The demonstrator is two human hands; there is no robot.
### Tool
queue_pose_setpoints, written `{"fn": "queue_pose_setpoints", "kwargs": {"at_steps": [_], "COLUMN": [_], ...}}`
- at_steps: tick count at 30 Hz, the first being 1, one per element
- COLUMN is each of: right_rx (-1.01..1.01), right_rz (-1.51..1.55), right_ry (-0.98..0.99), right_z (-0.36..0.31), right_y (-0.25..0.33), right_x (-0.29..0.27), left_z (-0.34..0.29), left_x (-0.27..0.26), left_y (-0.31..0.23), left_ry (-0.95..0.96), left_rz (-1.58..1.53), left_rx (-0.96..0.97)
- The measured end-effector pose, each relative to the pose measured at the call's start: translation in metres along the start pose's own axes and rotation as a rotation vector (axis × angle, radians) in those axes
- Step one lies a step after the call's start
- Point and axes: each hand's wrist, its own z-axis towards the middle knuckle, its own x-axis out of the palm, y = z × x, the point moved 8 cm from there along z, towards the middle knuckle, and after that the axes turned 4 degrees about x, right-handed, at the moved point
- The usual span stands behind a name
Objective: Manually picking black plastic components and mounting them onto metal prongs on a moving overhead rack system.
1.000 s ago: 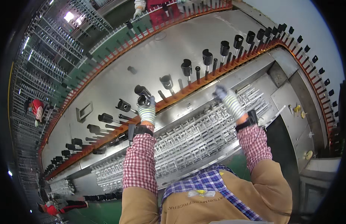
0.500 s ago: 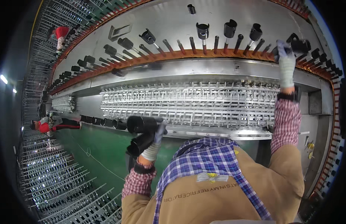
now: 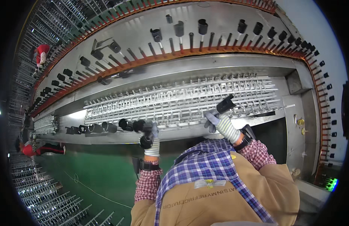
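Observation:
My left glove-clad hand [image 3: 152, 142] is closed on black tube-shaped parts, one of them a small black cylinder [image 3: 145, 142] against the fingers. It is at the right end of a row of black cylinders [image 3: 109, 127] lying along the near metal ledge. Which of the nearest cylinders it actually grips is partly hidden. My right gloved hand [image 3: 218, 122] is closed around the lower end of a black cylinder with a notched rim [image 3: 225, 104], tilted up to the right over the metal racks [image 3: 182, 98].
Beyond the racks curves an orange conveyor track [image 3: 159, 55] with upright pins, several carrying black cylinders [image 3: 202, 27]. A bracket-shaped metal piece [image 3: 101, 47] stands behind it. Another person [image 3: 39, 148] is at the far left, above a green floor [image 3: 95, 165] and hanging racks.
My right hand has come from the conveyor at upper right back toward my body, now with a black cylinder. My left hand has lowered its cylinders beside the row; the view has turned slightly.

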Motion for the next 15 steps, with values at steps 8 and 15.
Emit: {"fn": "queue_pose_setpoints", "kwargs": {"at_steps": [8, 15], "right_rx": [-0.119, -0.295], "right_rz": [-0.066, -0.826], "right_ry": [0.035, -0.045], "right_z": [0.003, 0.007], "right_y": [0.0, -0.024], "right_x": [0.009, 0.027], "left_z": [-0.003, -0.067], "left_x": [0.01, 0.055], "left_y": [-0.017, -0.09], "left_ry": [0.102, 0.333], "left_rz": [0.595, -0.485], "left_rx": [0.166, -0.082]}}
